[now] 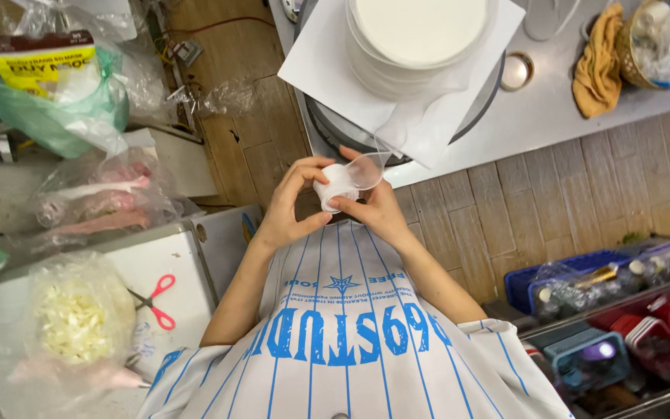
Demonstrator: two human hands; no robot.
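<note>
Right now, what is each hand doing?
Left hand: closed on the small white cup, fingers curled over its top.
Right hand: closed on the same cup, at its clear hinged lid, which stands open.

Free room lay mainly in the middle and right of the frame, over the wooden floor, which ran bare from the worktop edge down to the bins. Just above the hands, at upper centre, a stack of white plates on a sheet of white paper closed the way forward. At upper right a yellow cloth and a basket crowded the worktop. The left side was packed with plastic bags, and red-handled scissors lay on a white box. At lower right, bins of bottles blocked the way
</note>
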